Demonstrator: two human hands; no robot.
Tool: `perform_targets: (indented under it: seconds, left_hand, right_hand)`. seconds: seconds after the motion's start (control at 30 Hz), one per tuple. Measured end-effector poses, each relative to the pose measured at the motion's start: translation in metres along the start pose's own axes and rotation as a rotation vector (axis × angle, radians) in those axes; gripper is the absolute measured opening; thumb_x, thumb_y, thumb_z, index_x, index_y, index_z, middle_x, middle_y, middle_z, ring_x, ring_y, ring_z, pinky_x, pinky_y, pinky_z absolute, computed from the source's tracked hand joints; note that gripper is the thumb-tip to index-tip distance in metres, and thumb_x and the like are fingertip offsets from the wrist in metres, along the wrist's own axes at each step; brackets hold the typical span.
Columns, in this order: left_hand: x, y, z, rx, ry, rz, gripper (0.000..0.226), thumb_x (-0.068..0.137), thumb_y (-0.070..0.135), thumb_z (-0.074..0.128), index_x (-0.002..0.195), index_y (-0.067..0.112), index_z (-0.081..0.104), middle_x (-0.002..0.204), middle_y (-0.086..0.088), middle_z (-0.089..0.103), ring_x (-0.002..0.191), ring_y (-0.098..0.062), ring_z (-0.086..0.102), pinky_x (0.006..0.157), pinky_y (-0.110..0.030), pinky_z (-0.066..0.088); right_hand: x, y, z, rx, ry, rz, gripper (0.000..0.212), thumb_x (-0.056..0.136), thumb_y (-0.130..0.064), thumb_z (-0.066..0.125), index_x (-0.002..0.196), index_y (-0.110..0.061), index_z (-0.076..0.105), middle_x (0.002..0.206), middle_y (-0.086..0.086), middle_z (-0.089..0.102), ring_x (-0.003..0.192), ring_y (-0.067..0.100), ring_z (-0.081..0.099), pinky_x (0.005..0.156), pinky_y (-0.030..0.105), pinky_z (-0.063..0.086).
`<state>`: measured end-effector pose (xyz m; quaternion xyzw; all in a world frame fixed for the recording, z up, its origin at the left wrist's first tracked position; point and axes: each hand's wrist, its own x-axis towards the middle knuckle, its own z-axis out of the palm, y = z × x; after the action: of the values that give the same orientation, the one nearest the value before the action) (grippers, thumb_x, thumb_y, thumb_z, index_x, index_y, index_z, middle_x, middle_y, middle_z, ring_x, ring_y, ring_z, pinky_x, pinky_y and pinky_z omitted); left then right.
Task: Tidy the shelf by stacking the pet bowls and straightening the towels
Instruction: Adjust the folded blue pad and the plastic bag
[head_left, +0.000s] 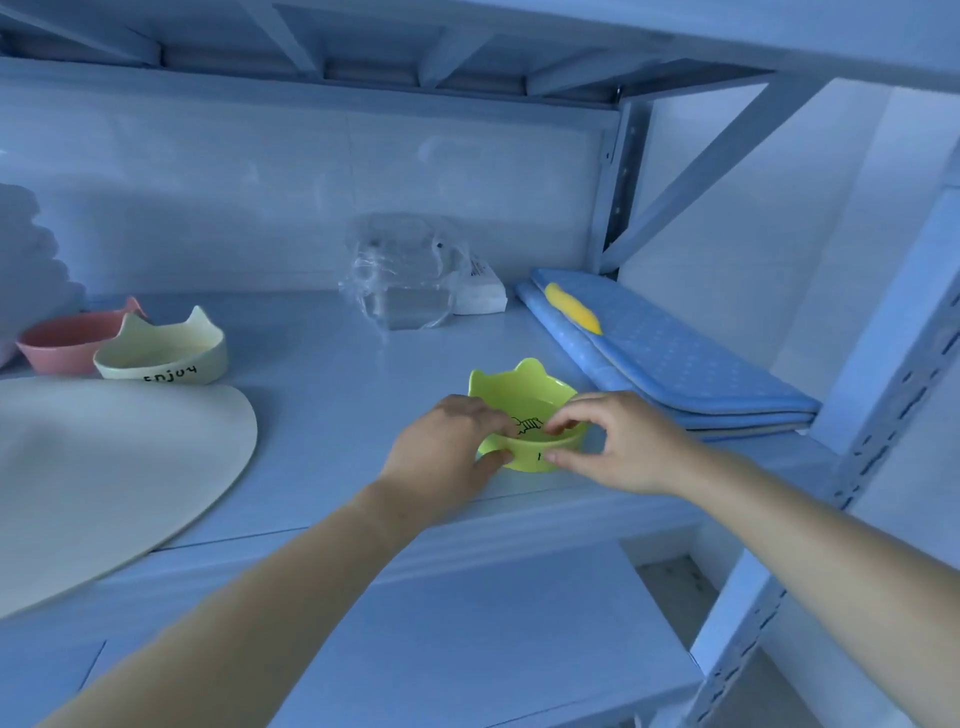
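A green cat-eared pet bowl (519, 397) stands near the front edge of the shelf (332, 415). My left hand (447, 449) grips its left rim, fingers inside and thumb on the outer wall. My right hand (618, 441) pinches the near right rim the same way. A cream cat-eared bowl (161, 353) marked "Enjoy" sits at the left, touching a pink bowl (67, 345) behind it. A folded blue dotted towel (665, 358) lies at the right end of the shelf, angled, with a yellow patch (574, 307) on top.
A large cream oval mat (114, 467) covers the shelf's left front. A crumpled clear plastic bag (410, 275) and a white packet (480, 293) lie at the back. White fluffy fabric (26, 260) shows at the far left. Metal uprights (872, 415) frame the right side; a lower shelf (467, 649) is beneath.
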<state>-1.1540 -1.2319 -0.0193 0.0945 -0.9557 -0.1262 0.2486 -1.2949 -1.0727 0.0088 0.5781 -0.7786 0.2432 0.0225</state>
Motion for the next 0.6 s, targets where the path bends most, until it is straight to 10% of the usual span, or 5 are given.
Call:
perform_targets:
  seconds: [0.6]
  left_hand:
    - [0.107, -0.065, 0.040, 0.213, -0.057, -0.346, 0.036, 0.093, 0.023, 0.046, 0.129, 0.018, 0.042, 0.143, -0.002, 0.029, 0.130, -0.024, 0.035, 0.093, -0.043, 0.044]
  right_hand:
    - [0.141, 0.039, 0.046, -0.086, 0.036, 0.091, 0.009, 0.089, -0.017, 0.055, 0.087, -0.010, 0.060, 0.092, 0.009, 0.062, 0.083, 0.027, 0.054, 0.061, 0.028, 0.032]
